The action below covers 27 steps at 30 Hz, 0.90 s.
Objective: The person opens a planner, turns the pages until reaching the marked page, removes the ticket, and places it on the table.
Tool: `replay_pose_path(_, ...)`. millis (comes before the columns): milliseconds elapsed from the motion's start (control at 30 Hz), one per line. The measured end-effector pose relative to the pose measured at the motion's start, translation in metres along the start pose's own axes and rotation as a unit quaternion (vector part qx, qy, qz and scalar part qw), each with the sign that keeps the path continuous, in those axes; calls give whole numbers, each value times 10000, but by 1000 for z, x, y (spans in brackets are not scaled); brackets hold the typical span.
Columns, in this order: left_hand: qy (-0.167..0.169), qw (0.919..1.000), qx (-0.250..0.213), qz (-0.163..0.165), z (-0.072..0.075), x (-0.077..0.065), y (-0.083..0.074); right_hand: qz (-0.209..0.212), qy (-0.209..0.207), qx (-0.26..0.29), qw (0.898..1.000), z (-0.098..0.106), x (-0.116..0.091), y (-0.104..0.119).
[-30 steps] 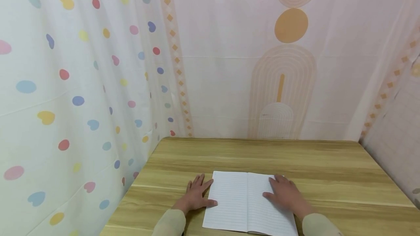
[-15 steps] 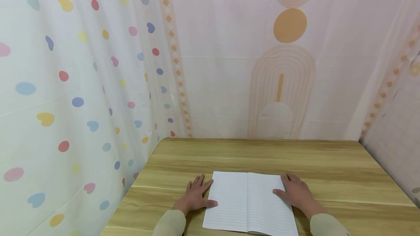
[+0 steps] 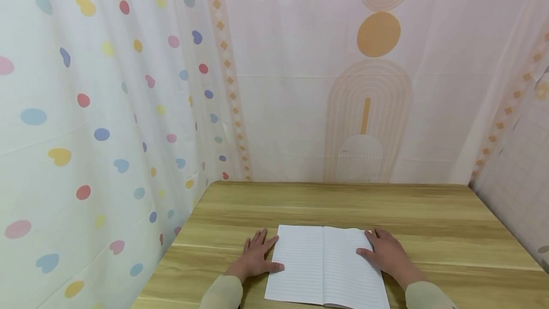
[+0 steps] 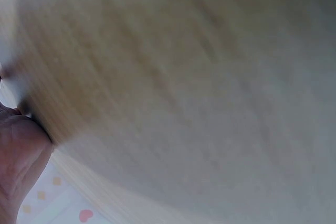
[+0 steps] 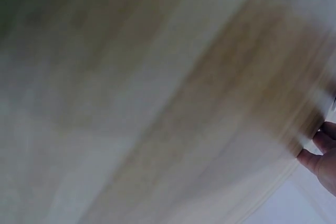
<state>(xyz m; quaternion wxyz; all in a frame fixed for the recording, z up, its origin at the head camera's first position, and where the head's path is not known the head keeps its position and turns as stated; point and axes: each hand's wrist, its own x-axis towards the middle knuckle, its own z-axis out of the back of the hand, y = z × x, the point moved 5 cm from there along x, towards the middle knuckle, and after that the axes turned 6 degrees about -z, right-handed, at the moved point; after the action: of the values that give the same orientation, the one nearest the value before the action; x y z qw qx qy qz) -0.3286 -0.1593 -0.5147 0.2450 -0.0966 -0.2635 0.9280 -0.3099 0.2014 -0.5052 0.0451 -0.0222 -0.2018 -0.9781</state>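
An exercise book [image 3: 300,263] with ruled white pages lies spread flat on the wooden table, its centre fold running towards the person. My left hand [image 3: 256,257] rests at its left edge, fingers spread on the table and thumb over the left page. At the far right corner, my right hand [image 3: 388,254] touches the right page with its index fingertip, while the thumb lies on the page's right margin. The left wrist view catches only part of the left hand [image 4: 21,153] at its left edge. Fingers of the right hand [image 5: 323,158] show at the right wrist view's edge.
The wood-grain table [image 3: 334,204] reaches back to a pale curtain [image 3: 291,108] with arch shapes. A dotted curtain [image 3: 107,108] hangs along the left side, and another light cloth [image 3: 523,166] borders the right. Both wrist views are mostly blurred tabletop.
My right hand has slid right across the page to its outer edge, and its index fingertip has shifted slightly back onto the far corner. The left hand stays put.
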Motion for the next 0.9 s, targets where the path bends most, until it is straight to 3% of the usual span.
replay_pose_path(400,11,10000,-67,16,0,0,0,414,-520,86,9978,8,3,11)
replay_pose_path(533,2,10000,-67,15,-1,0,0,19,-474,724,9962,13,8,16)
replay_pose_path(600,-2,10000,-63,4,-1,0,0,-271,-339,1370,9896,16,12,17)
replay_pose_path(700,-8,10000,-64,-4,-1,0,0,-687,-218,2339,9696,20,16,17)
replay_pose_path(900,-16,10000,-17,-18,-1,0,1,-1005,-70,3426,9341,30,20,22)
